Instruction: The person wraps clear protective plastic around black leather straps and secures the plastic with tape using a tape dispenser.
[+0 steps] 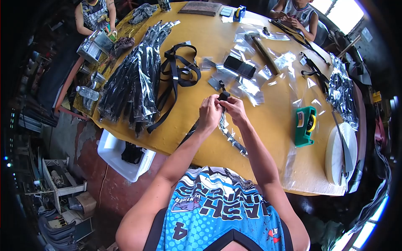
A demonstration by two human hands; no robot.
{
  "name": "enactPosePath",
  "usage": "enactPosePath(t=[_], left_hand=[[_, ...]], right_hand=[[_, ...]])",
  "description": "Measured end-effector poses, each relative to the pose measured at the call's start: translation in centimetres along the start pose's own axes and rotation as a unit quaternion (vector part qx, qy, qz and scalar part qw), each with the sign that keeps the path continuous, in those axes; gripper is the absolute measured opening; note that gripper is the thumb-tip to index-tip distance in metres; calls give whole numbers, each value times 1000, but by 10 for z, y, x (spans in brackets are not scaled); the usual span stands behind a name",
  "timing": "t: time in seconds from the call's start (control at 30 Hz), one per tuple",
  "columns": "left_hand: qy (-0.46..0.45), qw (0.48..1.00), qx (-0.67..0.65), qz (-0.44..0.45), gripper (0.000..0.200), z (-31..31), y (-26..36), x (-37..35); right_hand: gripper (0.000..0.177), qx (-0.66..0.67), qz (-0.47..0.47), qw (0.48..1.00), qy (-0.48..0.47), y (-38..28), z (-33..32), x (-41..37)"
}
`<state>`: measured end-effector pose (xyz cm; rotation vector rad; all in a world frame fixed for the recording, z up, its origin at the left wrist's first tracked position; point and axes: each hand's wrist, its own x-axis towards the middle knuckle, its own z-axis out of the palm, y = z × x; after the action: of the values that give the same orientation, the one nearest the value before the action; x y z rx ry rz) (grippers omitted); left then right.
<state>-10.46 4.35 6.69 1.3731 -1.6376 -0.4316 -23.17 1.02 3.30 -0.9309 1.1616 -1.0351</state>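
Near the front of the yellow table, my left hand (210, 112) and my right hand (235, 110) meet around a small black piece (224, 96) on a strap. Fingers of both hands pinch it from either side; its exact kind is too small to make out. A dark clip (222, 85) sticks out just beyond my fingertips. Below my hands a plastic-wrapped strip (232, 140) trails toward the table's edge. Black webbing straps (176, 69) lie looped to the left. A black phone (239, 67) rests on clear plastic sleeves (250, 93) ahead of my hands.
Bundles of plastic-wrapped black straps (138, 79) lie left. A hammer (264, 55) sits ahead; a green tape dispenser (305, 125) and large scissors (342, 142) are right. A white bin (121, 154) stands on the floor. Two people (93, 16) sit across the table.
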Motion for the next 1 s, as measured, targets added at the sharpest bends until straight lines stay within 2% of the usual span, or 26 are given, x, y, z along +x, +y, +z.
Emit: enactPosePath(t=[0.17,0.23,0.3,0.33,0.43,0.53,0.63,0.73,0.8,0.83,0.9,0.93,0.97,1.0], left_hand=[[21,996,47,75,31,-2,1,-3],[25,994,49,89,31,-5,0,-3],[28,991,28,128,28,-8,-2,-4],[29,991,29,129,28,-9,-4,-3],[30,993,-35,108,25,-11,-4,-1],[19,996,-55,74,28,-13,-1,1],[-3,998,-13,54,30,-17,3,6],[1,996,33,83,32,-20,5,10],[44,998,28,25,32,-18,2,14],[43,998,28,25,32,-18,-2,16],[-69,982,-123,-123,34,-17,-14,19],[-106,964,-181,-160,34,-15,-21,21],[-106,965,-181,-160,34,-12,-27,21],[-117,946,-229,-199,34,-12,-28,22]], right_hand=[[14,14,3,1000,-1,-6,3,-4],[14,56,43,997,3,-14,4,-8],[15,102,41,994,-23,-11,1,-8],[15,148,37,987,-46,-10,-1,-6],[17,181,35,981,-66,-10,-2,-6],[18,162,29,984,-74,-12,-4,-4],[18,150,28,985,-84,-13,-6,-4],[18,141,20,986,-91,-16,-8,-5],[18,135,15,987,-90,-17,-7,-6],[18,128,11,988,-90,-18,-7,-6],[18,123,10,988,-97,-21,-8,-9],[19,118,9,988,-103,-22,-8,-9],[19,118,8,988,-103,-22,-8,-9],[18,123,9,986,-110,-21,-8,-8]])
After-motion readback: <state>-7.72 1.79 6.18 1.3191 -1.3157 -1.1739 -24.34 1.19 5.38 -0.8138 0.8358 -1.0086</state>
